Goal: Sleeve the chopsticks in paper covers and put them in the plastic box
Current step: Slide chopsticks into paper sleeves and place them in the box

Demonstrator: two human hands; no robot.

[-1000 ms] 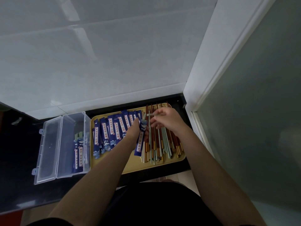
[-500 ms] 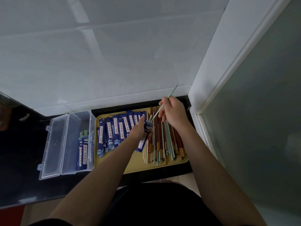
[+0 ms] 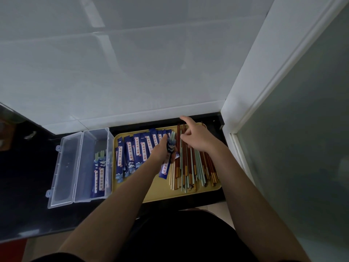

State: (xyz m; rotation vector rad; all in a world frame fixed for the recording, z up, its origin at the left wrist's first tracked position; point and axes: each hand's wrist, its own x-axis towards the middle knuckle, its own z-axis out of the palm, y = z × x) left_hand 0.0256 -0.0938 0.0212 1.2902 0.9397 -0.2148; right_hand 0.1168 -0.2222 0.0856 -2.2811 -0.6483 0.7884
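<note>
While the left hand [image 3: 162,151] pinched a partly sleeved pale-green chopstick [image 3: 172,136] over the yellow tray [image 3: 151,195], the right hand [image 3: 196,138], fingers spread, hovered nearer the loose chopsticks [image 3: 192,167]; the plastic box [image 3: 79,167] lay left of the tray.

One view only — head cam, wide-angle, worn by the person, looking fwd and steeply down. The wall [image 3: 132,63] fills the top half, a white frame [image 3: 264,82] runs up the right, and straight lines bow near the edges. The dark counter [image 3: 28,186] sits low in frame, close below the cam, w/ tray [image 3: 160,193] at centre and box [image 3: 64,167] to its left. Both forearms enter from the bottom edge — lap visible beneath. No 2nd view, so no overlap.
</note>
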